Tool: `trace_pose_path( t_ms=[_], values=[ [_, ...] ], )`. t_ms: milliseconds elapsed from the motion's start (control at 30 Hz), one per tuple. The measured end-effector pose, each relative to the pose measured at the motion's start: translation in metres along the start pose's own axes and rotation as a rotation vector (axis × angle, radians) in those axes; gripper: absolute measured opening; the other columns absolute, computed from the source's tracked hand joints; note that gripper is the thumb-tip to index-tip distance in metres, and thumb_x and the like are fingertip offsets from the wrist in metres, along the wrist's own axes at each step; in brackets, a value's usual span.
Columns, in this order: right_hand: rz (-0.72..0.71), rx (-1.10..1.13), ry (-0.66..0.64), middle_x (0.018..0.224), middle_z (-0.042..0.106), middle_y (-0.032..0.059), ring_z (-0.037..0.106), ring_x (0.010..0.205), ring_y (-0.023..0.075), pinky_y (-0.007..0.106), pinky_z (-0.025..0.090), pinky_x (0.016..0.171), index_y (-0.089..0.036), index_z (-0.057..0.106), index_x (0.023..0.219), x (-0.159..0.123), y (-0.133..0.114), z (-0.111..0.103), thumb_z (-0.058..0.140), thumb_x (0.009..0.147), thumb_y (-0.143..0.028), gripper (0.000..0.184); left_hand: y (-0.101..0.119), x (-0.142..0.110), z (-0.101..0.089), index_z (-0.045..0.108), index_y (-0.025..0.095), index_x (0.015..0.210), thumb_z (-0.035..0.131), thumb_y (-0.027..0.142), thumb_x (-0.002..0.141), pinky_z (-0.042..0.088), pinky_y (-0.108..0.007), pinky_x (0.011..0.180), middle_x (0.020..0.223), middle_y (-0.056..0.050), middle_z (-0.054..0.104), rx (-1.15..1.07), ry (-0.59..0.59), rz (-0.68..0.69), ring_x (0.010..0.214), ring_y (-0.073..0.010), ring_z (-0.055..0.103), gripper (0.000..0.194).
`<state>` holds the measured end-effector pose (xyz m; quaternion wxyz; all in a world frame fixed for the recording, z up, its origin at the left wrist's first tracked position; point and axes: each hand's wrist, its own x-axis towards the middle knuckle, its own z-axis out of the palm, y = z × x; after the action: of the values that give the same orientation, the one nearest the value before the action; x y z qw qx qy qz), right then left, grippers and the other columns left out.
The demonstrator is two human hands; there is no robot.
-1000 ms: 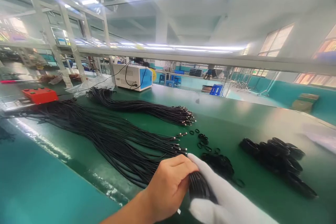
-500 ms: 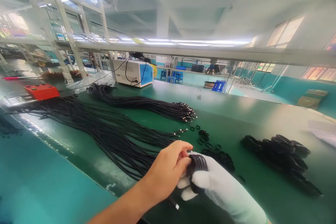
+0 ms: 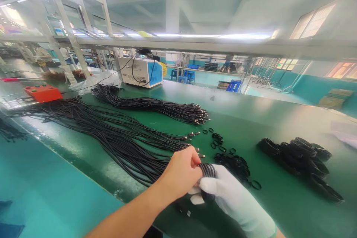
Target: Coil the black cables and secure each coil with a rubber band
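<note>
A coiled black cable is held between both hands above the table's front part. My left hand, bare, pinches the coil's left side with its fingers bent inward; the fingertips are partly hidden. My right hand, in a white glove, wraps round the coil with the thumb across its front. Below the hands a metal plug end shows. Just past the right hand lies a heap of small black rings, with a few loose rings farther back. Long straight black cables spread out left of the hands.
Behind them lies a second cable bundle with its plugs pointing right. Finished-looking coils are piled at the right. A white and blue machine and a red control box stand on the green table. A metal rail runs overhead.
Both hands stay on the coil. The left fingers have closed in against its left side, where the forefinger was lifted before. The view has shifted slightly.
</note>
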<state>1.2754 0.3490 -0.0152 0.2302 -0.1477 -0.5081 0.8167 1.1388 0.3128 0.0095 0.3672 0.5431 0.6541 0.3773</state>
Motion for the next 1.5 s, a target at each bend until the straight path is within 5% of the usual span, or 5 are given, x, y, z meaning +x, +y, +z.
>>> trace_pose_path(
  t_ms=[367,633,900,1267,1500],
  values=[
    [0.12,0.017,0.12,0.075,0.059,0.0069,0.056,0.057,0.0129,0.025,0.05,0.047,-0.009,0.059,0.083,0.004,0.007,-0.002,0.069,0.068,-0.029,0.027,0.002,0.012,-0.005,0.053,0.021,0.068,0.054,0.021,0.066,0.032,-0.021,0.048,0.065,0.003,0.059,0.288,-0.005,0.063,0.056,-0.0123,0.049,0.002],
    [-0.124,0.282,0.495,0.074,0.063,0.0052,0.063,0.086,0.0267,0.034,0.054,0.065,-0.015,0.061,0.095,-0.029,-0.037,-0.066,0.07,0.071,-0.032,0.03,-0.003,0.039,-0.035,0.057,0.021,0.079,0.046,0.032,0.081,0.037,-0.024,0.059,0.076,0.001,0.061,0.44,-0.001,0.188,0.067,-0.015,0.053,0.016],
    [-0.092,0.334,0.39,0.083,0.064,0.0077,0.064,0.088,0.027,0.031,0.051,0.061,-0.014,0.06,0.098,-0.031,-0.028,-0.08,0.066,0.076,-0.036,0.031,-0.015,0.069,0.036,0.058,0.021,0.072,0.056,0.012,0.066,0.036,-0.028,0.071,0.076,0.0,0.057,0.521,-0.238,0.322,0.077,-0.0192,0.055,0.011],
    [-0.129,0.061,0.625,0.065,0.057,0.0017,0.051,0.046,0.0118,0.021,0.039,0.034,-0.012,0.049,0.099,-0.005,-0.015,-0.052,0.075,0.06,-0.032,0.051,-0.006,0.04,0.03,0.041,0.016,0.075,0.046,0.03,0.078,0.034,-0.021,0.052,0.066,0.002,0.048,-0.505,-0.345,-0.068,0.052,-0.0072,0.043,0.015],
    [-0.142,0.392,0.46,0.063,0.049,-0.003,0.042,0.046,0.006,0.014,0.027,0.033,-0.017,0.05,0.097,-0.002,0.006,-0.036,0.07,0.067,-0.033,0.04,-0.021,0.022,0.046,0.044,0.018,0.069,0.046,0.03,0.08,0.03,-0.02,0.048,0.059,0.003,0.048,-0.263,-0.051,0.039,0.052,-0.0087,0.043,0.017]
  ],
)
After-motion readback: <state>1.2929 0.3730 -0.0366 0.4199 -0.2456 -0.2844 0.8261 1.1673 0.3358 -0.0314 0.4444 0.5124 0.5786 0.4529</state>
